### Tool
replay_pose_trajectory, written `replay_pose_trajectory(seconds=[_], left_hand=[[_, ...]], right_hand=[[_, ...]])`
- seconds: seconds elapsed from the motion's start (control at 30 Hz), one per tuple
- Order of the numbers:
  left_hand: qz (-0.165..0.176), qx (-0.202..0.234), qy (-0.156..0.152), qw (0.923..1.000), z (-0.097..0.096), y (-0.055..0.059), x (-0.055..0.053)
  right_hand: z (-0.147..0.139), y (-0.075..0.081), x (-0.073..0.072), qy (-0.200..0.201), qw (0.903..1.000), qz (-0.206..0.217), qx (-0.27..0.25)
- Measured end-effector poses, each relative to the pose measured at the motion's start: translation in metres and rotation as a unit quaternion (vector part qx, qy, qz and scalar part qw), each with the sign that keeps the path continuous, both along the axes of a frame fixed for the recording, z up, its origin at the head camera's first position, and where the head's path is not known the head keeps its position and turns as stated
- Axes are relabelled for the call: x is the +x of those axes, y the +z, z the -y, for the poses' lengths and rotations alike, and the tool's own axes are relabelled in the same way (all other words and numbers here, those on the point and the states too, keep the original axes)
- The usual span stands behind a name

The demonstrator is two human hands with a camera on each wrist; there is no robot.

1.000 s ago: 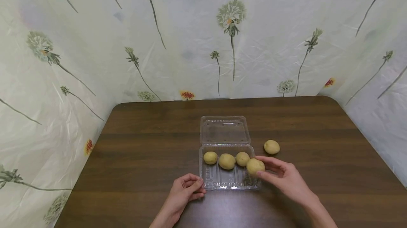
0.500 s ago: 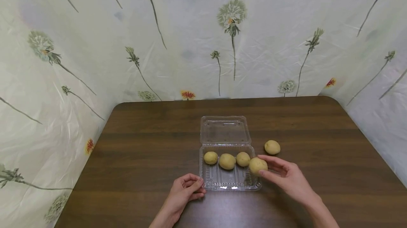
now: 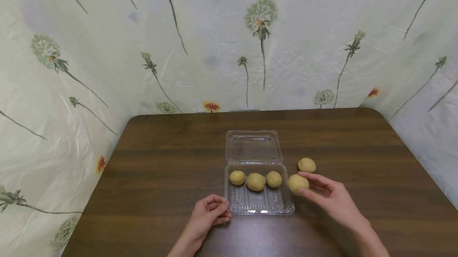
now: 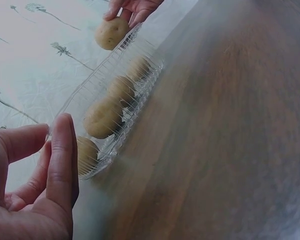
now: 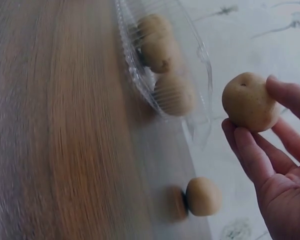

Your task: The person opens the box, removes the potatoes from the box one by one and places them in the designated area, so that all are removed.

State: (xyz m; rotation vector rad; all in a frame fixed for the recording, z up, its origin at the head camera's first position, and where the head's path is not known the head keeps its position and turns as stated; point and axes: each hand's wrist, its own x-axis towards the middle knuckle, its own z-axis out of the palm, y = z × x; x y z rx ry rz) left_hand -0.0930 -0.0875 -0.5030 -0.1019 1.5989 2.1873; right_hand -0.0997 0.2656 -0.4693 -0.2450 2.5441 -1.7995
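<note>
A clear plastic clamshell container (image 3: 243,205) stands unfolded on the table, its lid (image 3: 253,147) laid back away from me. Three potatoes (image 3: 255,182) sit in a row along the back of its base. My left hand (image 3: 209,215) pinches the rim at the front left corner between thumb and fingers. In my right hand (image 3: 332,201), thumb and fingertips grip another potato (image 5: 251,102), held up just outside the container's right rim. One loose potato (image 3: 307,165) lies on the table behind that hand.
The dark wooden table (image 3: 171,161) spreads out on both sides of the container. Behind it and at the sides hangs a pale sheet (image 3: 214,50) printed with dandelions.
My right hand has carried its potato to the right, from over the container's right end to beyond the rim. The left hand has stayed at the corner.
</note>
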Motion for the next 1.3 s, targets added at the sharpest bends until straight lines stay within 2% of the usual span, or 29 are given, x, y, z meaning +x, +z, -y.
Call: replay_pose_trajectory(seconds=[0.23,0.53,1.0,1.3], left_hand=[[0.000,-0.009,0.000,1.0000,0.000,0.000,0.000],[-0.002,-0.011,0.002,0.9999,0.001,-0.001,-0.001],[0.004,-0.009,0.000,1.0000,0.000,-0.002,0.000],[0.009,-0.009,0.001,0.9999,0.000,-0.002,0.000]], right_hand=[[-0.007,0.000,0.002,-0.019,0.9996,0.008,0.018],[-0.012,-0.003,0.002,-0.024,0.9995,0.012,0.019],[-0.023,-0.004,0.001,-0.038,0.9992,-0.002,0.015],[-0.028,-0.002,0.004,-0.046,0.9984,0.022,0.026]])
